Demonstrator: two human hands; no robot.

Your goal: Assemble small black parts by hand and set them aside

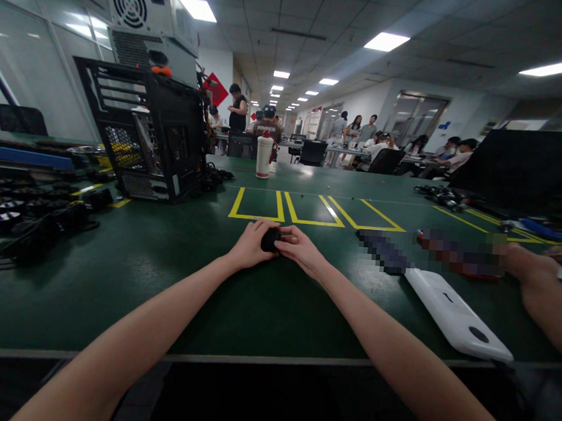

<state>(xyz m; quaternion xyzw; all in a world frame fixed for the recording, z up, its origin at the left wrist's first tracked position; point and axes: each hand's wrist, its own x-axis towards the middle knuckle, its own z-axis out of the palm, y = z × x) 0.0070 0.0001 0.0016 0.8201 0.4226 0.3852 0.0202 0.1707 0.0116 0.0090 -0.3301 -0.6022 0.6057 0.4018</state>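
Note:
Between my two hands is a small black rounded object (270,240), just above or on the green table (197,307); its exact kind does not show. My left hand (250,243) is curled around its left side, thumb towards me. The fingers of my right hand (301,249) press against its right side. Part of the object is covered by my fingers. Just beyond both hands, yellow tape outlines (287,220) mark the tabletop.
A black computer case (156,131) with power supplies (145,21) on top stands left, near black cables (44,219). A white cup (264,157) is ahead. On the right lie a white device (457,312), a blurred phone-like thing (384,250) and another person's hand (530,263).

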